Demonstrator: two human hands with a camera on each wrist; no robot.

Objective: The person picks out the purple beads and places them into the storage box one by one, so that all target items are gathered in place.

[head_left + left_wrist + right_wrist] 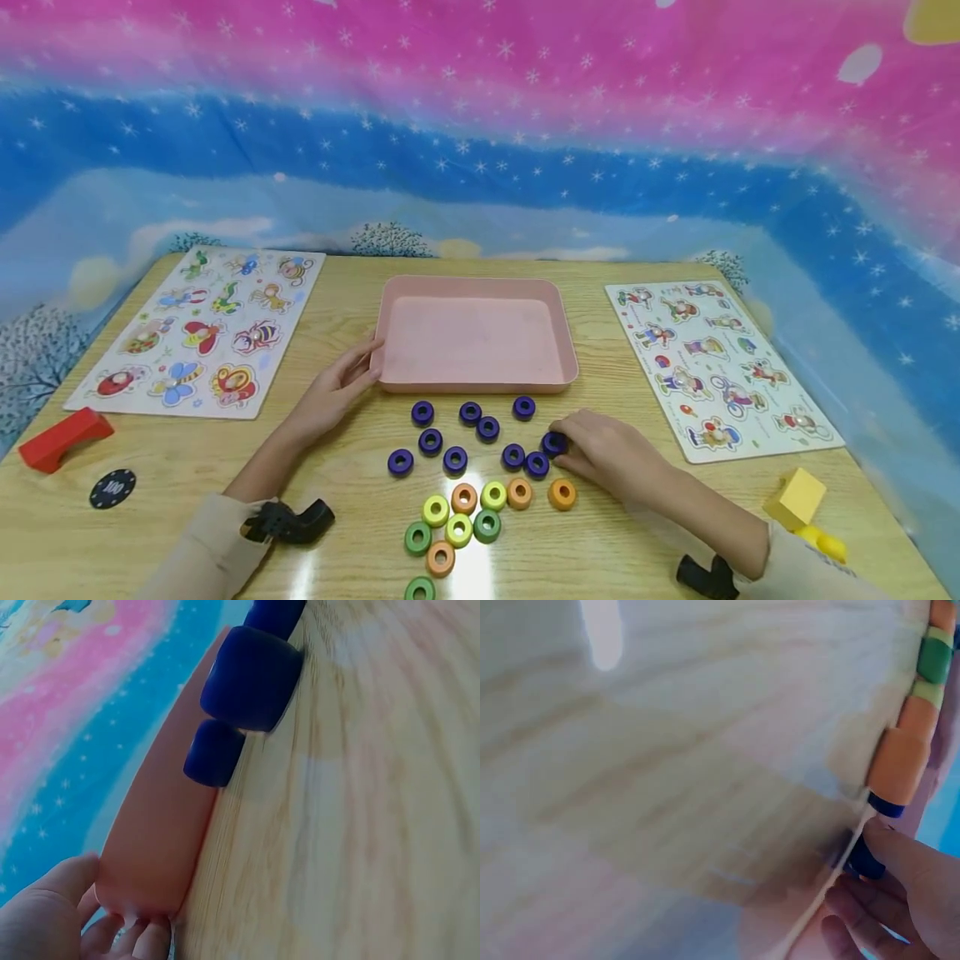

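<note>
At the left side of the pink tray (476, 387) my left hand (333, 396) holds the rim and outer wall between thumb and fingers. In the left wrist view the tray's long side (157, 825) runs away from that hand (45, 915). My right hand (611, 454) pinches a dark purple ring (554, 443) at the right end of a scattered group of purple rings (454, 460). The right wrist view shows thumb and fingers around this ring (866, 859), low by the tabletop. Closer to me lie orange, yellow and green rings (459, 529).
Picture puzzle boards lie left (277, 350) and right (667, 333) of the tray. A red block (66, 437) and a black chip marked 100 (112, 489) are at the far left. Yellow blocks (798, 496) sit at the right. A patterned cloth (480, 167) hangs behind the table.
</note>
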